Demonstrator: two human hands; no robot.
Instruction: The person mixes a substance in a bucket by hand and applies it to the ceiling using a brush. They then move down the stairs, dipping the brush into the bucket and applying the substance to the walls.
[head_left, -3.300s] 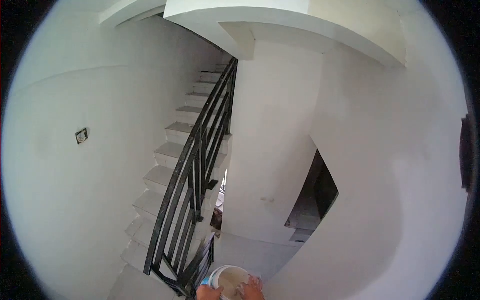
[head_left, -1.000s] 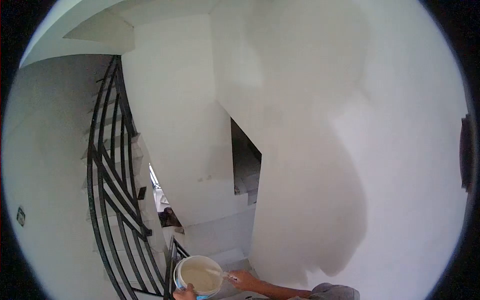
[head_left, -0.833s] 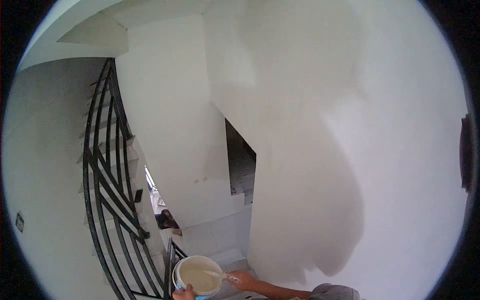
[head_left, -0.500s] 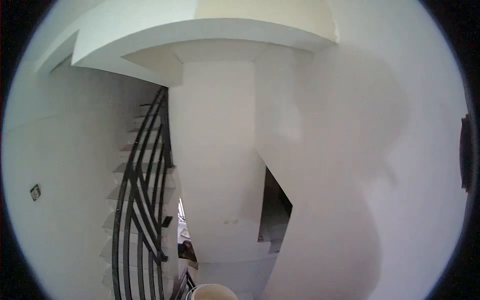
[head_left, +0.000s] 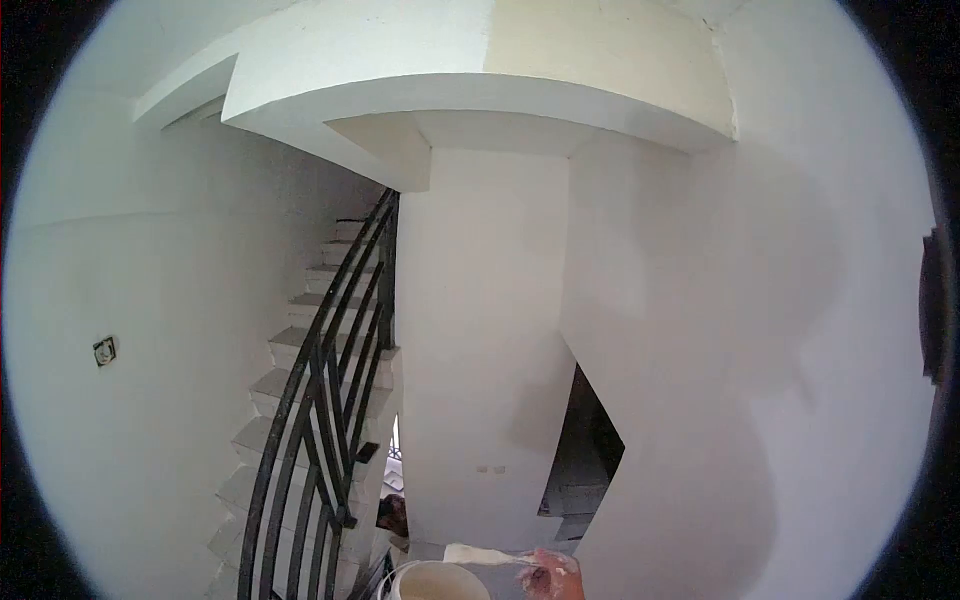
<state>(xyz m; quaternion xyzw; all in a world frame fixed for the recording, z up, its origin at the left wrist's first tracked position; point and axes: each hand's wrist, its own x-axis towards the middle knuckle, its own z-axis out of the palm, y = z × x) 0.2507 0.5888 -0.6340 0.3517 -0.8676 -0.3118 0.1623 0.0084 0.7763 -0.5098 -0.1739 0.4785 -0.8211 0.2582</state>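
Observation:
At the bottom edge of the head view my right hand (head_left: pixel 553 575) is closed around the handle of a paintbrush (head_left: pixel 478 554). The brush lies nearly level, its pale, paint-coated end pointing left. Just below that end stands a white bucket (head_left: pixel 400 588) with a wire handle, cut off by the frame's lower edge; a cream colour shows inside it. Pale smears mark the fingers. My left hand is out of view.
Black metal railings (head_left: pixel 292 420) run beside a staircase (head_left: pixel 262 432) on the left. Overhead, a curved beam (head_left: pixel 610 40) is white on one part and cream on the other. A dark angular opening (head_left: pixel 585 450) sits in the wall. An electrical box (head_left: pixel 105 351) is on the left wall.
My right hand with the paintbrush has come into view above the bucket's right side. The view has tilted up and turned left, so the stairs and beam appear lower and farther right.

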